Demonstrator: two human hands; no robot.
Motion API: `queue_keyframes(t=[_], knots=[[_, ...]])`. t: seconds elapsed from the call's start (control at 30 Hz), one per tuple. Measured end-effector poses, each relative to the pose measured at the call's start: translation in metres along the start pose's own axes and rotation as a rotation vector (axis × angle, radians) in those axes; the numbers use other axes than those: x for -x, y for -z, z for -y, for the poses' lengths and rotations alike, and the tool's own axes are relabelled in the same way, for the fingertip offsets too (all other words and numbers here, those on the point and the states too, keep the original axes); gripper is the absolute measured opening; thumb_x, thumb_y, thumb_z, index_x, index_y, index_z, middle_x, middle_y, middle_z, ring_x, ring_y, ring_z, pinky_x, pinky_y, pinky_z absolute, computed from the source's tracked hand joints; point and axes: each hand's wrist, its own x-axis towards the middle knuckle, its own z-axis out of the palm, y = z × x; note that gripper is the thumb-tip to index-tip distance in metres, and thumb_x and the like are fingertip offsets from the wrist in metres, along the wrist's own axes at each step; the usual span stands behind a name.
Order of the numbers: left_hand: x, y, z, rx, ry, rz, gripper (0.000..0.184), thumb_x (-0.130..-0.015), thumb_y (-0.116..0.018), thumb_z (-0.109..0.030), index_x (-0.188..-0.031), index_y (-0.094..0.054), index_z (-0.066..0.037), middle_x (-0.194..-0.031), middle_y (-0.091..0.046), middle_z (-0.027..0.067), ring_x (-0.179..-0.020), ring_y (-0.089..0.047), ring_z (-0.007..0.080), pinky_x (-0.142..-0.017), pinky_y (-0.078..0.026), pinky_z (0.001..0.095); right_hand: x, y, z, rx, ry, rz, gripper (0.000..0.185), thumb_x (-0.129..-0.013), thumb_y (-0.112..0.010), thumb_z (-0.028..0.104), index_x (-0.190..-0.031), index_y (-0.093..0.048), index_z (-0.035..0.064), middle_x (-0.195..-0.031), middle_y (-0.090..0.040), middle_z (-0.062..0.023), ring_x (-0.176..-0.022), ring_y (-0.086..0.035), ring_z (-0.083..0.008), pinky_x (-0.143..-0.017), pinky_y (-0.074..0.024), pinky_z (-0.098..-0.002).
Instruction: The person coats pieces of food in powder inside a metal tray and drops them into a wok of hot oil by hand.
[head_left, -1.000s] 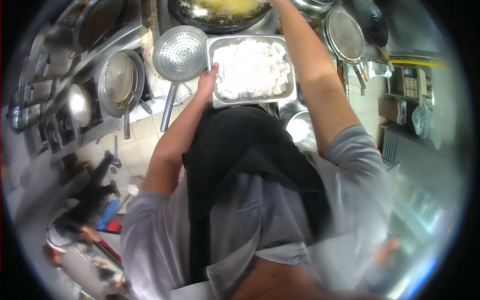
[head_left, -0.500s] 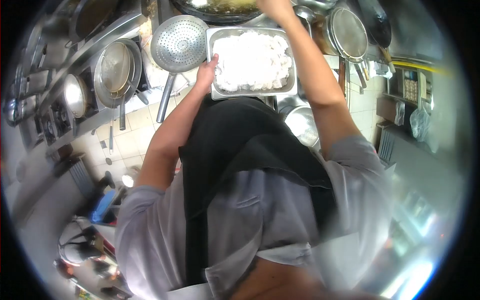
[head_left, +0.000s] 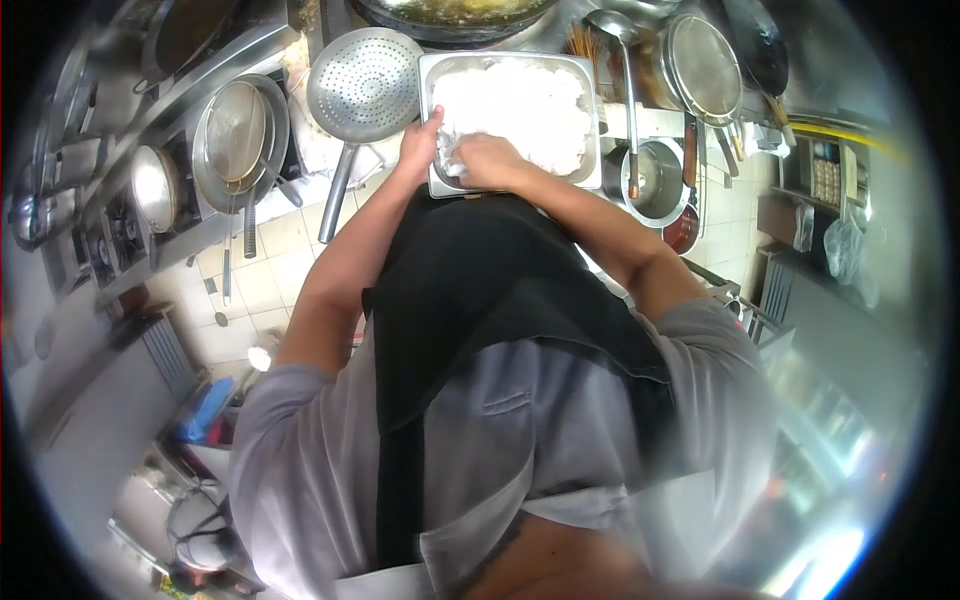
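A rectangular steel tray [head_left: 596,120] is heaped with white, floury-looking food pieces [head_left: 535,115], too bright to make out in detail. My left hand [head_left: 420,148] is closed on the tray's left rim, thumb over the edge. Inside the tray's near left corner, my right hand [head_left: 492,162] has its fingers curled down around some white pieces; the fingertips are hidden. Beyond the tray is a large dark wok [head_left: 455,22] holding yellowish, bubbling oil. A perforated skimmer [head_left: 365,85] lies left of the tray, handle toward me.
Right of the tray are a ladle [head_left: 631,100], a metal pot [head_left: 660,185] and round mesh strainers [head_left: 706,68]. On the left, another strainer [head_left: 235,130] rests over a bowl, near a smaller round pan [head_left: 153,190]. A tiled floor [head_left: 285,240] shows below.
My right hand has come back from over the wok into the tray's near left corner, uncovering the ladle and pot on the right. My left hand has stayed on the tray rim.
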Motion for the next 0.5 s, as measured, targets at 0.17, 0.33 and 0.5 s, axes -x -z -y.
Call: queue_keyframes(t=[0.17, 0.33, 0.5], knots=[[-0.005, 0.002, 0.006, 0.085, -0.021, 0.038, 0.056, -0.093, -0.063, -0.04, -0.115, -0.059, 0.012, -0.103, -0.065, 0.0165, -0.09, -0.063, 0.0205, -0.078, -0.051, 0.0334, 0.013, 0.048, -0.048, -0.978, -0.087, -0.019, 0.04, -0.078, -0.067, 0.021, -0.109, -0.065, -0.0043, -0.114, -0.066, -0.0164, -0.097, -0.066, -0.0329, -0.087, -0.0536, -0.0432], [-0.001, -0.001, 0.002, -0.024, -0.026, 0.002, 0.057, -0.093, -0.063, -0.042, -0.114, -0.058, 0.011, -0.104, -0.064, 0.0161, -0.089, -0.063, 0.0202, -0.078, -0.051, 0.033, 0.014, 0.072, -0.084, -1.881, -0.055, -0.058, 0.052, -0.085, -0.062, 0.028, -0.123, -0.054, -0.0068, -0.115, -0.064, -0.0165, -0.102, -0.065, -0.0304, -0.092, -0.0532, -0.0443], [-0.006, 0.001, 0.006, 0.015, -0.019, 0.012, 0.054, -0.094, -0.062, -0.041, -0.112, -0.059, 0.009, -0.1, -0.064, 0.0137, -0.086, -0.062, 0.0188, -0.076, -0.051, 0.0321, -0.007, 0.085, -0.071, -2.005, -0.183, -0.191, 0.052, -0.091, -0.062, 0.043, -0.12, -0.056, 0.001, -0.1, -0.066, -0.0082, -0.08, -0.067, -0.0203, -0.066, -0.0587, -0.0351]])
